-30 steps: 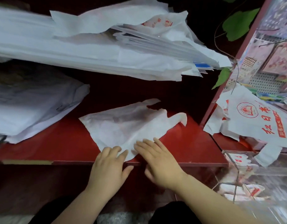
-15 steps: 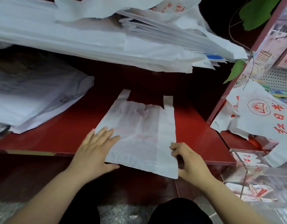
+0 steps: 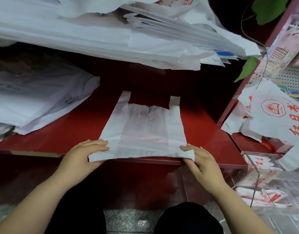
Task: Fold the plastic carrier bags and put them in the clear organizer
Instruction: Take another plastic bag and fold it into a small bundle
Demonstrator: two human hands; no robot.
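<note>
On the glossy red shelf [image 3: 69,132], a thin white plastic carrier bag [image 3: 145,129] lies flat at the front edge, handles toward the back. The left hand [image 3: 81,154] and right hand [image 3: 202,162] each pinch a near corner. The first fold seems due, which calls for carrying the hem evenly backward. The clear acrylic organizer [image 3: 256,183], past the right front corner, is cut off and its contents are blurred.
</note>
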